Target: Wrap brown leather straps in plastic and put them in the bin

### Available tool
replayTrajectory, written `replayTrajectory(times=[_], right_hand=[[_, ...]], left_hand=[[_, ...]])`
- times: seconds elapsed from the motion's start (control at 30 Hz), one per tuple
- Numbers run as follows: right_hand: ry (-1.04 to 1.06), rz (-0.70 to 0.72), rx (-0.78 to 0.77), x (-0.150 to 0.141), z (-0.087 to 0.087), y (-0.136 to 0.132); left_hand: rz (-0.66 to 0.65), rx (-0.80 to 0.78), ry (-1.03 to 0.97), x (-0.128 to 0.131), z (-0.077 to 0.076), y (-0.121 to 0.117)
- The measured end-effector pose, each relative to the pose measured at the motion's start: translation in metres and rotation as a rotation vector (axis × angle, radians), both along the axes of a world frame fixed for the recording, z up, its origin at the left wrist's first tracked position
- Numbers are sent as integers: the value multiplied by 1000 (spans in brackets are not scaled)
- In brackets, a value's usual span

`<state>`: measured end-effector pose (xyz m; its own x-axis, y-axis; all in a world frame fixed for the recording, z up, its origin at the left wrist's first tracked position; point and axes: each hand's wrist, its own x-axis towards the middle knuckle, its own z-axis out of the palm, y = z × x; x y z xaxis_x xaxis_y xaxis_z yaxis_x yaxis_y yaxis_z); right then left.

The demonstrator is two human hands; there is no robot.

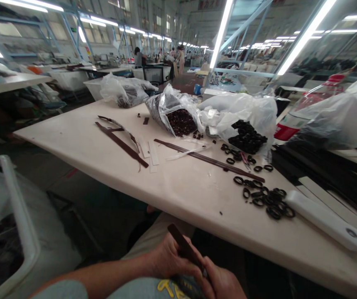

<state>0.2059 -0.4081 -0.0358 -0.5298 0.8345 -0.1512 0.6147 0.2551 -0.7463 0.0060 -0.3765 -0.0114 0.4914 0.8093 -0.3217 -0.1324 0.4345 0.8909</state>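
Low in front of my body, off the table's near edge, both hands grip one dark brown strap [181,243]. My left hand [167,259] is closed around its middle, with the rounded end sticking out beyond the fingers. Close beside it, my right hand [220,278] pinches the lower part of the strap; the fingertips of both hands nearly meet there. The strap's far end is hidden by the hands. On the table lie more brown straps [209,160], black loops [272,199] in a loose pile, and white strips [152,153].
Plastic bags of small brown pieces [181,120] and black loops [248,135] stand at the table's back. A white handheld device [324,220] with a cable and a red-capped bottle [306,108] are at right. A white bin [19,207] stands at left. People [139,58] work far off.
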Motion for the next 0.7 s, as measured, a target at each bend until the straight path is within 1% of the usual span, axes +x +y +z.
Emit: replayTrajectory(times=[0.07,0.13,0.23,0.3,0.33,0.37,0.43,0.53,0.57,0.63,0.7], right_hand=[[39,-21,-57,0,19,5],[58,-43,-116,6,34,8],[69,-110,-146,17,45,10],[74,-164,-128,20,46,10],[78,-188,-116,19,46,10],[83,-203,-108,17,46,12],[102,-208,-92,9,46,15],[135,-182,-45,-8,45,23],[151,-170,-28,-14,44,26],[176,-139,-1,-22,43,30],[168,-112,30,-26,41,33]], left_hand=[[38,-10,-6,-4,0,5],[149,-24,4,-13,1,13],[391,-21,-28,-28,-1,26],[461,-16,-99,-33,-3,29],[458,-16,-133,-34,-4,28],[428,-15,-152,-33,-3,27],[322,-7,-135,-27,-1,20],[127,39,-39,-16,7,8],[84,65,-12,-14,10,5],[68,124,20,-12,13,2],[137,155,30,-17,14,6]])
